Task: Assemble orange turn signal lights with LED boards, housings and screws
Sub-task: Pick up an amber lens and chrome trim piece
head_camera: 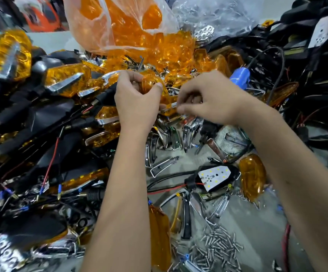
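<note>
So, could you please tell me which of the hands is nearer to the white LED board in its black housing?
Right. The right hand is above the white LED board; the left hand is farther up-left.

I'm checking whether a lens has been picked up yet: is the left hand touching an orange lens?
Touching. The head view shows the left hand gripping the orange lens, its thumb pressed on the lens's near edge and fingers curled over the top.

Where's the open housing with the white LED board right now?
Head view, lower right: the black housing with the LED board lies on the table under the right forearm, beside a loose orange lens, above the screw pile.
</note>
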